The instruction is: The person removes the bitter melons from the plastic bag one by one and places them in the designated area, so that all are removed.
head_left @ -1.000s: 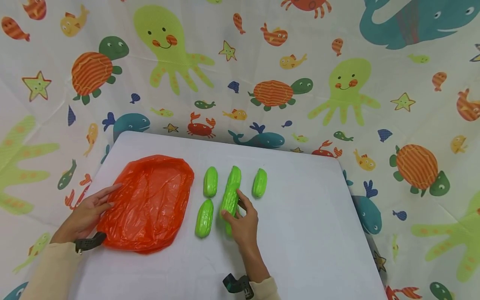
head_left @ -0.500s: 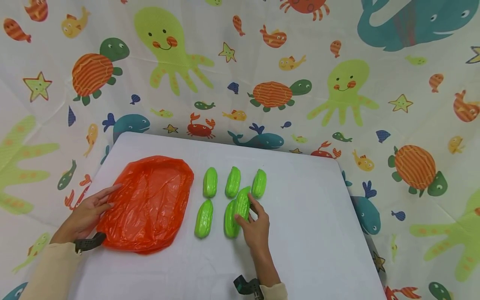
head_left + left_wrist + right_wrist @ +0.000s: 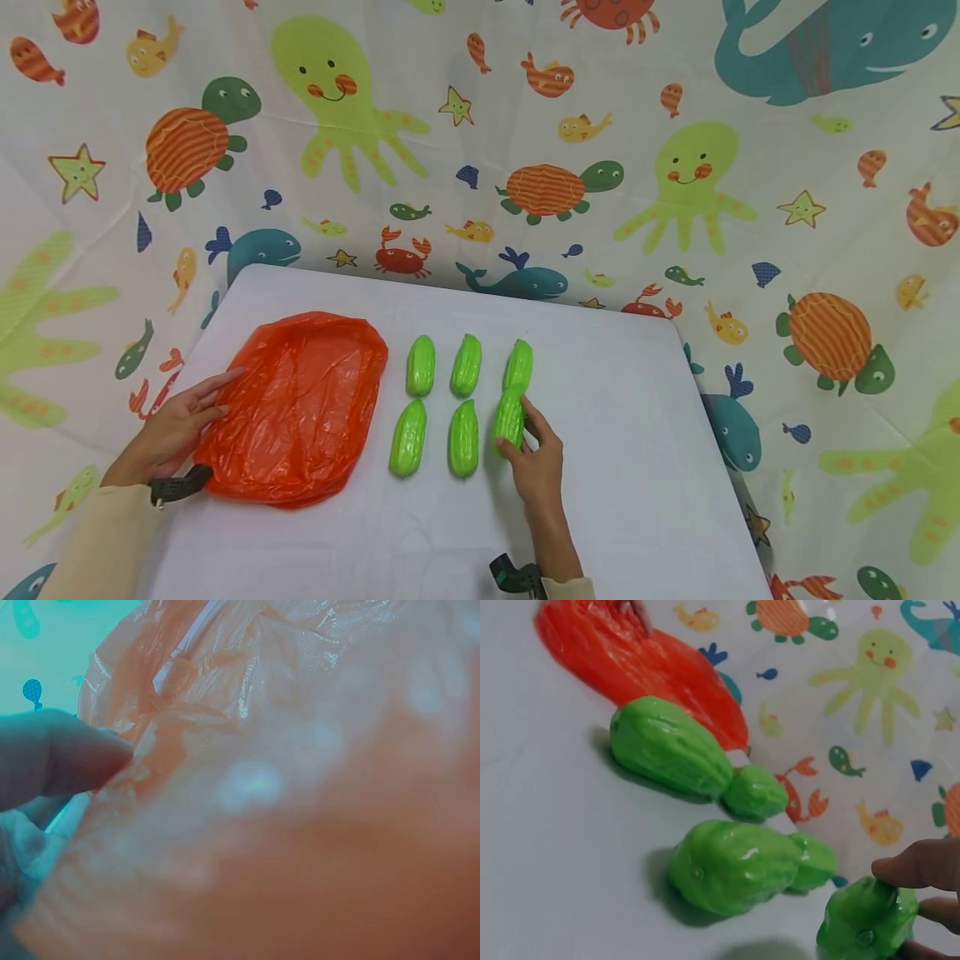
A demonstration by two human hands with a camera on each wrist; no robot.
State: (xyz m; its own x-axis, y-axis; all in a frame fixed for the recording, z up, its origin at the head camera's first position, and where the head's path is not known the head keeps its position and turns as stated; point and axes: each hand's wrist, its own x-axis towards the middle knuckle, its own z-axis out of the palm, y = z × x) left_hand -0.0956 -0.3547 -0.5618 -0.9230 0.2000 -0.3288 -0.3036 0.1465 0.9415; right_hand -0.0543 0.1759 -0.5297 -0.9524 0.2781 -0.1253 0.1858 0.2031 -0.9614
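Note:
My right hand [image 3: 538,458] pinches a bright green, ridged toy cucumber [image 3: 510,421] between thumb and fingers, at the right of the front row. Its far end overlaps the near end of the back right cucumber [image 3: 519,363] in the head view. The right wrist view shows the held one's blunt, lobed end [image 3: 866,926]; whether it touches the table is hidden. At the left, my left hand [image 3: 168,429] touches the side of a crumpled red plastic bag [image 3: 300,408] with extended fingers. A close, blurred fold of the bag [image 3: 300,847] fills much of the left wrist view.
Two cucumbers, back [image 3: 421,367] and front [image 3: 407,439], lie beside the bag. Another pair, back [image 3: 467,367] and front [image 3: 463,440], forms the middle column. The white table [image 3: 622,450] meets a sea-animal cloth [image 3: 495,125] at its far edge.
My right hand has carried its cucumber rightward from above the middle column to in front of the back right one, uncovering the middle pair. The left hand and bag have not moved.

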